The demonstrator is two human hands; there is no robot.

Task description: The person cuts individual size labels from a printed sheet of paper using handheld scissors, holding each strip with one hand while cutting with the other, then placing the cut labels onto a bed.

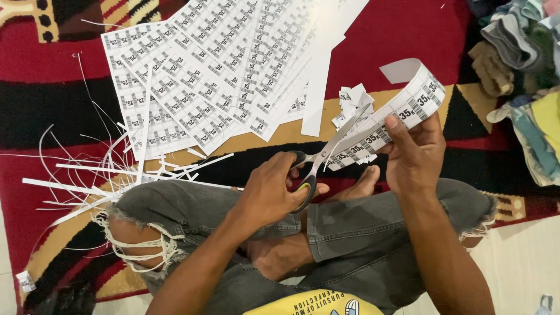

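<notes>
My left hand (269, 192) grips the black handles of a pair of scissors (326, 153), whose silver blades point up and to the right across a white strip of printed labels (402, 111). My right hand (415, 153) pinches that strip from below, and its far end curls upward. A small heap of cut label pieces (352, 99) lies on the rug just beyond the blade tips. I sit cross-legged in torn grey jeans (356, 233), with a bare foot under the scissors.
A fan of printed label sheets (216, 70) covers the red, black and gold rug (408, 29) ahead. Thin white paper trimmings (99, 175) litter the left side. Folded cloths (525, 76) are piled at the right edge. Pale floor (525, 262) shows at lower right.
</notes>
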